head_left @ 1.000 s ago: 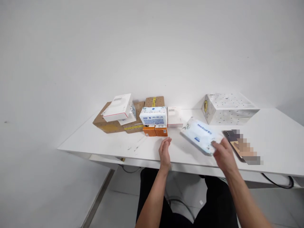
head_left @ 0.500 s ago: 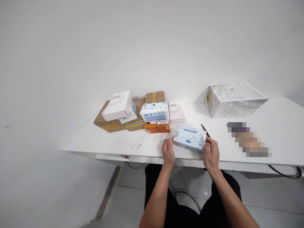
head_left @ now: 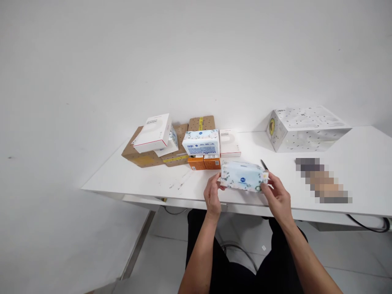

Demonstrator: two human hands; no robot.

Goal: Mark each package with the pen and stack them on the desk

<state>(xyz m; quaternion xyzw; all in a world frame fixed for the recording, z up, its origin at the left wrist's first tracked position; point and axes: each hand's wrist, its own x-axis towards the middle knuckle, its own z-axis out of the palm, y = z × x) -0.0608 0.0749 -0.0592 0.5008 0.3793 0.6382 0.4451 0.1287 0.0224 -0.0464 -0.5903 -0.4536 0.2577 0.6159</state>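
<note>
Tissue pack [head_left: 243,179] tipping round, near the front edge of the desk [head_left: 131,179]! Lettered face showing a moment ago; now it's a flowery side, so this reads as turning, not placing. Right hand [head_left: 278,199] pinches one end, thumb against fingers; left hand [head_left: 212,197] curls at the other, fingers together, grip unclear.

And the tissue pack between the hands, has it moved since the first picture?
Yes: judged against the orange boxes, the tissue pack has moved leftward, closer to them.

held pack [head_left: 243,176]: glossy plastic film | brown carton [head_left: 147,159]: matt cardboard | desk [head_left: 107,179]: smooth
</note>
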